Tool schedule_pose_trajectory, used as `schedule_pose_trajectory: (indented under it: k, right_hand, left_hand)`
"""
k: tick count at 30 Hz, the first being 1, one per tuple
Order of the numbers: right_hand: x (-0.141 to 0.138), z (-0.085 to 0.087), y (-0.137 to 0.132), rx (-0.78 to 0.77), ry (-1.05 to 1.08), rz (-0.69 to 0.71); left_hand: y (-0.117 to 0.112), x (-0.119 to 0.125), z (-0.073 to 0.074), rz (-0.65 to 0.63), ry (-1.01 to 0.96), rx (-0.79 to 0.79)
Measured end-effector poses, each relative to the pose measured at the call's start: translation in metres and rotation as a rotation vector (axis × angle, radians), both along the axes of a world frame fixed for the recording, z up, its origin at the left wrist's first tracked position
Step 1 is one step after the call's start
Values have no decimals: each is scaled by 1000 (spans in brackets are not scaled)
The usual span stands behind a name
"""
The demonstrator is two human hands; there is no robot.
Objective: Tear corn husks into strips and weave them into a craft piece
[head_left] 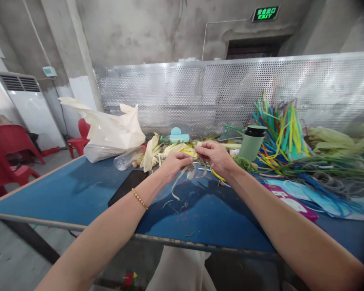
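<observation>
Both my hands are raised over the middle of the blue table (66,190). My left hand (175,162), with a bead bracelet on its wrist, is closed in a pinch on thin pale husk strips (188,174) that hang down toward the tabletop. My right hand (216,156) is closed too, its fingers pinching the same strips right beside the left hand. Behind the hands lies a heap of corn husks (157,152).
A white plastic bag (109,131) and a clear bottle (128,158) lie at the back left. A black tablet (128,185) lies flat. A green cup (252,142), coloured sticks (280,129), green stems and husks fill the right. Perforated metal panel behind. Red chairs (6,157) stand left.
</observation>
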State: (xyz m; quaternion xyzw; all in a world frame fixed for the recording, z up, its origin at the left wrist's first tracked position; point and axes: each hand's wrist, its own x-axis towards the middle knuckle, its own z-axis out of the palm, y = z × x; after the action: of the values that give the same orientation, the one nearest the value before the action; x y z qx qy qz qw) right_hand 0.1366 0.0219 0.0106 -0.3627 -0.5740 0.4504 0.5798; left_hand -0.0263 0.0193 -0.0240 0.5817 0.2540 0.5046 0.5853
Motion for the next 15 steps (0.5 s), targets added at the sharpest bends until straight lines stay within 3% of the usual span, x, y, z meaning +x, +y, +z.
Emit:
schedule_pose_trajectory:
  k: [10, 15]
  right_hand:
    - [0, 3, -3, 8, 31, 45]
    - [0, 4, -7, 142, -112, 59]
  left_hand:
    - [-10, 1, 6, -85, 70, -78]
    - [-13, 0, 7, -218, 101, -117]
